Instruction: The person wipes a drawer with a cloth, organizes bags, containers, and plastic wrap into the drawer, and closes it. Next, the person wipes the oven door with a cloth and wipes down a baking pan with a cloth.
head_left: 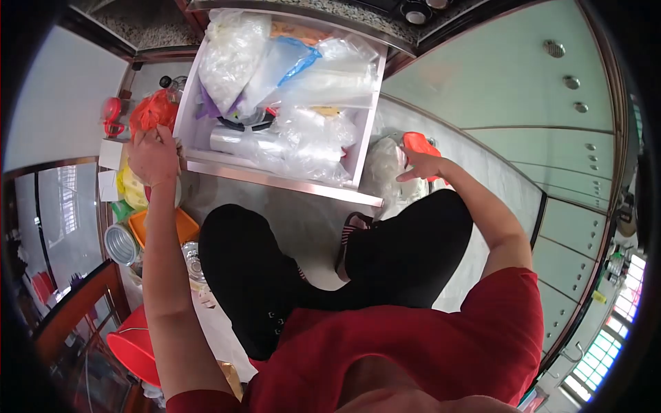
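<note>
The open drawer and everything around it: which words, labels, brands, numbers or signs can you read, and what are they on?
None can be read anywhere in this view.
Small pale marks on the black trousers: too small to read.
Orange-coloured packaging at the back of the white drawer: too blurred and covered to tell.
Crumpled clear plastic bags in the drawer: no readable print.
</note>
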{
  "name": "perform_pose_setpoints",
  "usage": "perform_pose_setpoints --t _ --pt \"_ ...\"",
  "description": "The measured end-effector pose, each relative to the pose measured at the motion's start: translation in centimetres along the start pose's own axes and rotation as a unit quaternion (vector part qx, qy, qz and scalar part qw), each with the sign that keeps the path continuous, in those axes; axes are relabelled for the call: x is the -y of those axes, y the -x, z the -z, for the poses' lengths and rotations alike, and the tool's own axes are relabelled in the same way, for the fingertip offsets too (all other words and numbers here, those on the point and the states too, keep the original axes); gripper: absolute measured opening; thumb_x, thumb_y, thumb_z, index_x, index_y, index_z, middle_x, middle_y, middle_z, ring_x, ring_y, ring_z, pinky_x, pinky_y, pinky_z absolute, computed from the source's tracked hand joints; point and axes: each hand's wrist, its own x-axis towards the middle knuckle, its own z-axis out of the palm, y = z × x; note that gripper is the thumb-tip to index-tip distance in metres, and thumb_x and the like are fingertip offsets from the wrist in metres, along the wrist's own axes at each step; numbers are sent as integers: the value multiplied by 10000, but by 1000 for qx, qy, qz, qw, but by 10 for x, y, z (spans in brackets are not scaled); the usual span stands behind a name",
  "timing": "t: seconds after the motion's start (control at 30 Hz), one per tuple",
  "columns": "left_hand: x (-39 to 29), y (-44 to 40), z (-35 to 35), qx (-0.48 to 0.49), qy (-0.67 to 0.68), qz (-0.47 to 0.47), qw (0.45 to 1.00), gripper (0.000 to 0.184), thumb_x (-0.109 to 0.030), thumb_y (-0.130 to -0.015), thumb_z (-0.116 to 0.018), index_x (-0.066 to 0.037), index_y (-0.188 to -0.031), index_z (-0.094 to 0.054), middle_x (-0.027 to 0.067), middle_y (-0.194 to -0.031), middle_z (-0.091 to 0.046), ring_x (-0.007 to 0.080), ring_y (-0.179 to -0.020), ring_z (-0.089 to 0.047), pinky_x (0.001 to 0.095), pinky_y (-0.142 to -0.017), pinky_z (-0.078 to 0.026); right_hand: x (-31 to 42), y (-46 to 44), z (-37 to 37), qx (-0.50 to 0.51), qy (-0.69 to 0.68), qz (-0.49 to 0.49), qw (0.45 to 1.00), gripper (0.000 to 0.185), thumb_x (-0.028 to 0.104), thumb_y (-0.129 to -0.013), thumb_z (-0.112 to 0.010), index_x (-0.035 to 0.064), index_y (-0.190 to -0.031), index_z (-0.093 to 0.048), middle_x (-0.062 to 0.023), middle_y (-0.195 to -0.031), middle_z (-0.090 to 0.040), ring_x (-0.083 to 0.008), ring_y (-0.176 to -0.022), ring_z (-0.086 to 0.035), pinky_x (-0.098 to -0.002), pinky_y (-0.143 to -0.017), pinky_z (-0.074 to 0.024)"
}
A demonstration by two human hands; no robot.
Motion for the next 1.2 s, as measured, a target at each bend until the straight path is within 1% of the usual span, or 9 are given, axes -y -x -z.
perform_pose_setpoints --t 0.07,0.27,0.3,0.4,0.67,0.77,0.83,1.1,1.2 --pt "0 1 -1 0 2 -8 1000 296 -307 -836 -551 -80 -720 -702 84 -835 -648 311 -792 -593 443 -669 -488 -13 -15 -19 -25 16 28 999 1194 437 -665 -820 68 -1504 -54 -271 -1394 -400 -360 -1268 -439 -415 -1061 -351" --pt "-5 1 13 33 3 21 999 308 -311 -839 -549 -67 -734 -705 93 -847 -649 311 -790 -589 437 -683 -486 18 -66 -92 -173 63 -52 982 749 178 -666 -759 144 -1302 -367 -305 -1297 -358 -506 -1028 -543 -490 -891 -490" --pt "-5 0 15 39 1 20 999 308 -311 -840 -548 -68 -737 -706 92 -852 -649 310 -795 -590 438 -684 -485 16 -71 -96 -213 97 -38 972 580 70 -677 -665 116 -1201 -420 -284 -1181 -442 -480 -976 -567 -494 -829 -505" --pt "-1 5 22 66 -3 23 998 292 -306 -841 -550 -79 -743 -706 84 -871 -642 298 -816 -587 446 -681 -479 1 -63 -76 -189 121 -30 974 569 92 -690 -671 127 -1212 -446 -231 -1176 -514 -415 -1023 -590 -467 -854 -499" --pt "5 19 26 38 19 47 998 242 -269 -818 -570 -84 -726 -697 65 -845 -631 284 -842 -572 446 -687 -460 166 169 84 -281 33 173 943 422 -72 -641 -567 63 -1040 -544 -142 -1089 -575 -340 -1011 -565 -397 -858 -465" --pt "4 22 25 25 30 58 998 232 -266 -815 -568 -95 -735 -702 62 -839 -629 280 -842 -567 442 -695 -449 217 165 105 -378 145 331 853 449 -95 -601 -590 61 -1019 -539 -121 -1074 -558 -333 -1023 -546 -393 -854 -470" --pt "5 26 28 36 31 66 997 228 -268 -815 -566 -104 -745 -708 59 -837 -629 279 -842 -565 438 -701 -441 242 117 113 -435 228 411 768 507 -72 -594 -618 85 -1071 -553 -105 -1168 -551 -330 -1040 -521 -389 -852 -474" --pt "6 25 28 28 30 69 997 206 -266 -806 -578 -120 -749 -712 55 -819 -623 280 -823 -565 430 -695 -434 279 -55 101 -414 179 232 862 690 251 -814 -608 268 -1444 -328 -153 -1549 -179 -414 -1405 -205 -647 -1086 -183" --pt "7 29 28 31 35 62 997 200 -257 -800 -587 -113 -731 -709 58 -811 -621 279 -814 -566 426 -687 -439 252 -121 99 -485 290 177 806 659 324 -816 -592 283 -1428 -351 -144 -1539 -209 -402 -1387 -243 -663 -1059 -216"
